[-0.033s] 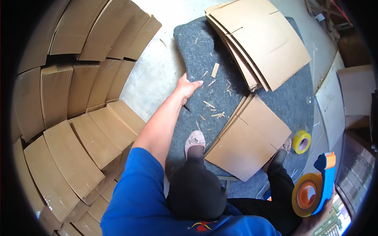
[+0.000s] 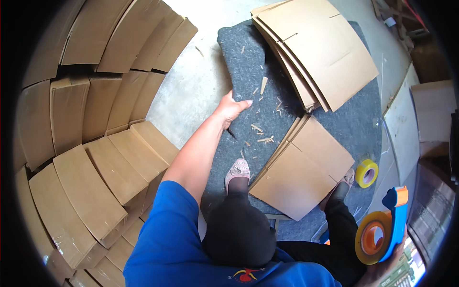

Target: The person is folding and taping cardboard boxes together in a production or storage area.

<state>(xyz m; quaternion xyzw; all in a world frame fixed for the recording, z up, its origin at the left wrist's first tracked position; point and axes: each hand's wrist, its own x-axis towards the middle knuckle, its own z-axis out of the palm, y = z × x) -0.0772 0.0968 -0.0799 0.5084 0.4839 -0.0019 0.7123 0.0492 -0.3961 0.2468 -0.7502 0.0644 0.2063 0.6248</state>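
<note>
My left hand (image 2: 231,109) is closed round the left edge of a dark grey felt mat (image 2: 241,62), thumb on top; the mat's edge is pulled up there. Small cardboard scraps (image 2: 263,86) lie scattered on the mat beside the hand. At the lower right my right hand (image 2: 395,262) is wrapped round a blue and orange tape dispenser (image 2: 398,225) fitted with a roll of yellowish tape. Most of that hand's fingers are hidden behind the dispenser.
Folded cardboard sheets form a larger stack (image 2: 320,52) at the far side and a smaller stack (image 2: 306,167) between my feet. A yellow tape roll (image 2: 361,179) lies on the mat at the right. Piled cardboard boxes (image 2: 88,186) line the left side.
My left hand has moved slightly to the right, drawing the mat's edge with it. The scraps have shifted a little to the right; the right hand looks almost unmoved.
</note>
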